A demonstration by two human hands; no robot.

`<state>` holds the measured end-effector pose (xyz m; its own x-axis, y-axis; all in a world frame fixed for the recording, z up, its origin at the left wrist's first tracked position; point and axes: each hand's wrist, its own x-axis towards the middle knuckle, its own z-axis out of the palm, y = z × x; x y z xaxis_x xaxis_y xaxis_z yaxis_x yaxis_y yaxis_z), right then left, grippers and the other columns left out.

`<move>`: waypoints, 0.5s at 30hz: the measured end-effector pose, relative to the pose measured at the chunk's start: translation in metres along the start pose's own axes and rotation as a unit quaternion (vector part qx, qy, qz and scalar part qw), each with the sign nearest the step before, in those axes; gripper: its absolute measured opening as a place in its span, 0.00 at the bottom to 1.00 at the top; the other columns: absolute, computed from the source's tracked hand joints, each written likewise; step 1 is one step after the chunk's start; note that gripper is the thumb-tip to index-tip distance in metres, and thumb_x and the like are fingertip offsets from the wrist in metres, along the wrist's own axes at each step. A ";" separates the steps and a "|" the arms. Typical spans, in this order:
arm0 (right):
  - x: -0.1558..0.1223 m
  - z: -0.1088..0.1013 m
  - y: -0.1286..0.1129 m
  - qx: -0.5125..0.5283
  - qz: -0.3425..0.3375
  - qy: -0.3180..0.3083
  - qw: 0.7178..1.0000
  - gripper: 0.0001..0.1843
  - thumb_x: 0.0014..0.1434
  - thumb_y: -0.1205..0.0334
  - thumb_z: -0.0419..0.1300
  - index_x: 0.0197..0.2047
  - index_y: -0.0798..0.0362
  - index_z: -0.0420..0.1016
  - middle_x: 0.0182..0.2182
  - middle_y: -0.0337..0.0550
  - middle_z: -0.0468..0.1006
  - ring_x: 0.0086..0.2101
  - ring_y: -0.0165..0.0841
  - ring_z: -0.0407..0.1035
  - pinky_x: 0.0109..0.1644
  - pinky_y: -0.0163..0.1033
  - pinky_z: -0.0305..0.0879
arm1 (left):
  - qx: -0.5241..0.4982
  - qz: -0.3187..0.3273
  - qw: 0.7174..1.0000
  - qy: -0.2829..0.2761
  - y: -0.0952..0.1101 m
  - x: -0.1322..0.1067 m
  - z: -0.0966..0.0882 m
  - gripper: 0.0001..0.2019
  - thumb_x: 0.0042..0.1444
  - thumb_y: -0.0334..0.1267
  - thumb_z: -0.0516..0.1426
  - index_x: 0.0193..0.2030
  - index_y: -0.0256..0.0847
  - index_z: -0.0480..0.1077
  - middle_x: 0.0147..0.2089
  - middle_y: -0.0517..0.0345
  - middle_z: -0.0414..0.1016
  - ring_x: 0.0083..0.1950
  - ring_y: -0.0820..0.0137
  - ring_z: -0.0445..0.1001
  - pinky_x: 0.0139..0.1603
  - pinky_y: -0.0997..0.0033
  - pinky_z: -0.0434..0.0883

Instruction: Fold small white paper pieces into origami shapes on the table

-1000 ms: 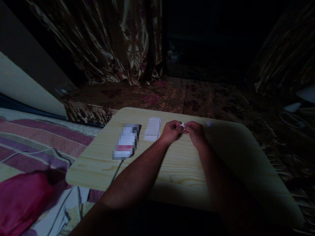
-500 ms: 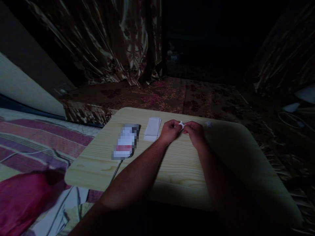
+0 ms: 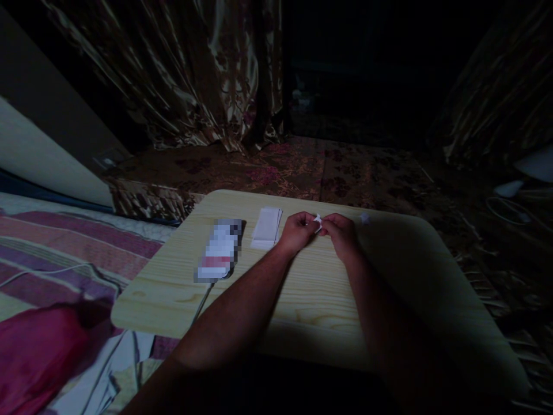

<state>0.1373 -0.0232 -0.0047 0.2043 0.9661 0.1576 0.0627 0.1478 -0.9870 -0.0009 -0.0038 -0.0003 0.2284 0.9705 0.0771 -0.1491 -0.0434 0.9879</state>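
Over the far part of a pale wooden table [image 3: 311,300], my left hand [image 3: 296,230] and my right hand [image 3: 341,230] meet fingertip to fingertip. Both pinch a small white scrap of paper [image 3: 318,221] between them. A stack of white paper slips [image 3: 266,227] lies just left of my left hand. Another tiny white paper bit [image 3: 365,218] rests on the table to the right of my right hand.
A phone [image 3: 219,251] with a cable lies on the table's left part. A striped bedspread [image 3: 64,253] and a red cloth [image 3: 38,351] are to the left. Shiny patterned curtains [image 3: 181,75] hang behind, over a floral carpet [image 3: 302,167]. The room is dim.
Both hands stay together on the paper scrap, with only small finger movements. The view has drifted slightly.
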 end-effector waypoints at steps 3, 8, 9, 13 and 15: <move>0.001 0.000 0.001 0.003 -0.002 0.008 1.000 0.08 0.50 0.56 0.61 0.28 0.53 0.73 0.18 0.36 0.73 0.22 0.30 0.66 0.29 0.35 0.61 | -0.013 0.000 1.000 0.004 0.001 0.000 0.000 0.10 0.47 0.42 0.62 0.29 0.37 0.70 0.24 0.60 0.70 0.23 0.77 0.63 0.26 0.75 0.59; 0.001 0.000 0.000 0.005 0.004 -0.006 1.000 0.10 0.50 0.55 0.62 0.29 0.53 0.73 0.19 0.36 0.73 0.22 0.30 0.67 0.30 0.36 0.62 | -0.047 -0.014 0.999 0.012 0.003 0.001 -0.002 0.10 0.47 0.41 0.61 0.25 0.37 0.68 0.21 0.62 0.67 0.22 0.77 0.61 0.25 0.74 0.58; 0.001 0.000 -0.001 0.005 0.004 -0.006 1.000 0.10 0.51 0.54 0.62 0.29 0.53 0.73 0.18 0.36 0.73 0.22 0.30 0.67 0.30 0.36 0.62 | -0.057 -0.021 0.998 0.011 0.004 0.001 -0.002 0.10 0.46 0.41 0.61 0.24 0.37 0.68 0.21 0.62 0.67 0.21 0.77 0.61 0.24 0.74 0.57; 0.000 0.000 -0.002 0.004 -0.006 -0.013 1.000 0.10 0.51 0.55 0.62 0.30 0.54 0.73 0.18 0.36 0.73 0.22 0.30 0.67 0.30 0.35 0.62 | -0.088 -0.039 0.995 0.003 0.007 0.002 -0.002 0.09 0.45 0.40 0.61 0.24 0.37 0.69 0.20 0.61 0.67 0.21 0.77 0.60 0.23 0.74 0.55; -0.001 0.000 -0.003 0.008 -0.008 -0.020 1.000 0.10 0.51 0.56 0.63 0.31 0.54 0.73 0.19 0.36 0.73 0.22 0.30 0.67 0.30 0.35 0.62 | -0.100 -0.049 0.994 0.000 0.008 0.002 -0.002 0.08 0.44 0.39 0.61 0.24 0.37 0.69 0.20 0.61 0.68 0.20 0.77 0.61 0.23 0.74 0.55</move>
<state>0.1366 -0.0244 -0.0018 0.1633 0.9713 0.1731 0.0496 0.1672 -0.9847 -0.0032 -0.0020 0.0074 0.2500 0.9681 -0.0175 -0.3145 0.0983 0.9442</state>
